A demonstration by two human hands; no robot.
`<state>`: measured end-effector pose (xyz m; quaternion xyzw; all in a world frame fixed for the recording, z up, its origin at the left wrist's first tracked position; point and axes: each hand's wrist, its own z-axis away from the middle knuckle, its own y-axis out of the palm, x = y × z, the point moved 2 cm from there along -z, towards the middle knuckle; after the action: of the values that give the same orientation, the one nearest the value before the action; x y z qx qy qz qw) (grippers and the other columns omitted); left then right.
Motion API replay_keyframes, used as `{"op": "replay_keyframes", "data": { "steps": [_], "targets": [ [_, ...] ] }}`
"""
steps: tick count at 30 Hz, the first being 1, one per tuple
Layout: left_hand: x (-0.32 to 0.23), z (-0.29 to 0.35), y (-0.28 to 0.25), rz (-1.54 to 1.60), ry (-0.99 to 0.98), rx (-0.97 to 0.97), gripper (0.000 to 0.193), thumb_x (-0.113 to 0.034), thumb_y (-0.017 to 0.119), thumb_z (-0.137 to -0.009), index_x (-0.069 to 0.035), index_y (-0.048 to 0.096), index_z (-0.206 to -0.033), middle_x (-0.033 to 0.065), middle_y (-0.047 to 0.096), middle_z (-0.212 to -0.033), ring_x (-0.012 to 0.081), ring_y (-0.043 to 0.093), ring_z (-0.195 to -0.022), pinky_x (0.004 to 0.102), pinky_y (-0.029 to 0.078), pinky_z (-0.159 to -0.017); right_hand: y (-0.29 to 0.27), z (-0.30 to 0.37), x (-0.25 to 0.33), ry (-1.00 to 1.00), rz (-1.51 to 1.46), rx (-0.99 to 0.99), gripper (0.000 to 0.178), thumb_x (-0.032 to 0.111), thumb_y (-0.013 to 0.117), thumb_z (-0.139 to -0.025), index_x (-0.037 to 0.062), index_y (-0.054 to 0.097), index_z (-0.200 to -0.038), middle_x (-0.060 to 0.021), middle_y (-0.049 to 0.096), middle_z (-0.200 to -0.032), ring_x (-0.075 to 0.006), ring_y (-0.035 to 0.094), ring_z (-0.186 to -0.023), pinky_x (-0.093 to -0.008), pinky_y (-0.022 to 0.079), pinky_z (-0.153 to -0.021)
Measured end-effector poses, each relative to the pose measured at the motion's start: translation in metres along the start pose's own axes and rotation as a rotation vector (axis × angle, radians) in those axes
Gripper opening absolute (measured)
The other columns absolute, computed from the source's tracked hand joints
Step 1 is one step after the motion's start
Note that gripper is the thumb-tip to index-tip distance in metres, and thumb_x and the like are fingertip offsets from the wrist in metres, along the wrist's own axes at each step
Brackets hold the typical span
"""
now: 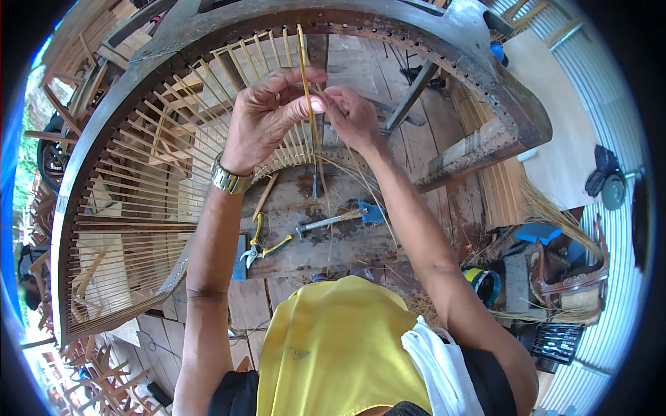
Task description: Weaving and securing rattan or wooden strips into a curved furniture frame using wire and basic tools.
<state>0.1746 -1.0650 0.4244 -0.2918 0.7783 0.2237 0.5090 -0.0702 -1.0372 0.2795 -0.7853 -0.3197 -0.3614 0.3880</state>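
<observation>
Pale cane strands (pixel 139 227) stretch across the left side of the curved wooden frame (pixel 208 35). The left hand (pixel 277 114) pinches one yellowish strand (pixel 304 66) between thumb and fingers—it reaches the frame's inner top edge. Pruning shears (pixel 255 248) lie by the worktop's (pixel 319 251) left edge, a hammer (pixel 333 222) further right. The right hand's (pixel 354 118) fingers bunch beside the strand—I cannot tell what they grip.

The curved frame (pixel 243 26) is dark wood, glossy along its outer face. The upright cane strand (pixel 304 62) looks smooth, with a light sheen. Scuffed, stained wood makes up the plank (pixel 312 255); the pruning shears (pixel 254 252) pair bare metal blades with yellow plastic-looking handles. The wristwatch (pixel 231 180) is shiny metal, the yellow garment (pixel 333 333) soft matt cloth, the wall sheeting (pixel 586 392) ridged, reflective metal.
</observation>
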Motion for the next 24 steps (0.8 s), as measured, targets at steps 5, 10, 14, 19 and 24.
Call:
{"op": "replay_keyframes", "data": {
  "steps": [5,10,14,19,24],
  "targets": [
    [-0.011,0.007,-0.009,-0.063,0.004,-0.004,0.048,-0.021,0.096,-0.115,-0.003,0.087,-0.158,0.0088,0.091,-0.148,0.0179,0.087,-0.128,0.0351,0.069,-0.112,-0.001,-0.012,0.026,0.171,0.110,0.075,0.078,0.080,0.079,-0.115,0.0043,0.091,-0.127,-0.0180,0.095,-0.110,-0.0359,0.094,-0.104,-0.0483,0.072,-0.092],
    [-0.013,0.005,-0.022,-0.353,-0.115,0.010,0.063,-0.037,0.106,-0.107,-0.007,0.088,-0.159,-0.0013,0.088,-0.120,0.0080,0.080,-0.113,0.0291,0.065,-0.102,0.013,-0.002,0.013,0.135,0.220,0.183,0.082,0.086,0.081,-0.109,0.0052,0.091,-0.118,-0.0169,0.092,-0.096,-0.0387,0.092,-0.096,-0.0538,0.071,-0.088],
    [-0.010,0.005,-0.015,-0.232,-0.133,0.033,0.079,-0.036,0.110,-0.100,-0.009,0.082,-0.169,0.0015,0.088,-0.132,0.0120,0.081,-0.118,0.0316,0.068,-0.103,0.031,0.004,-0.018,0.130,0.311,0.242,0.063,0.070,0.084,-0.113,0.0066,0.089,-0.114,-0.0188,0.091,-0.099,-0.0417,0.091,-0.099,-0.0569,0.069,-0.088],
    [-0.003,0.000,-0.012,-0.178,0.030,0.027,0.092,-0.046,0.112,-0.094,-0.011,0.079,-0.173,0.0147,0.086,-0.153,0.0186,0.083,-0.139,0.0389,0.072,-0.115,0.034,0.014,-0.031,0.060,0.165,0.136,0.032,0.036,0.085,-0.117,0.0062,0.089,-0.127,-0.0193,0.092,-0.108,-0.0398,0.091,-0.101,-0.0507,0.069,-0.091],
    [-0.017,0.002,-0.013,-0.259,-0.179,0.062,0.103,-0.047,0.111,-0.092,-0.010,0.072,-0.179,0.0104,0.072,-0.184,0.0286,0.071,-0.164,0.0477,0.062,-0.132,0.029,0.018,-0.027,0.107,0.093,0.194,0.030,0.033,0.074,-0.122,0.0057,0.084,-0.129,-0.0206,0.092,-0.112,-0.0463,0.090,-0.106,-0.0553,0.069,-0.095]
  ]
}}
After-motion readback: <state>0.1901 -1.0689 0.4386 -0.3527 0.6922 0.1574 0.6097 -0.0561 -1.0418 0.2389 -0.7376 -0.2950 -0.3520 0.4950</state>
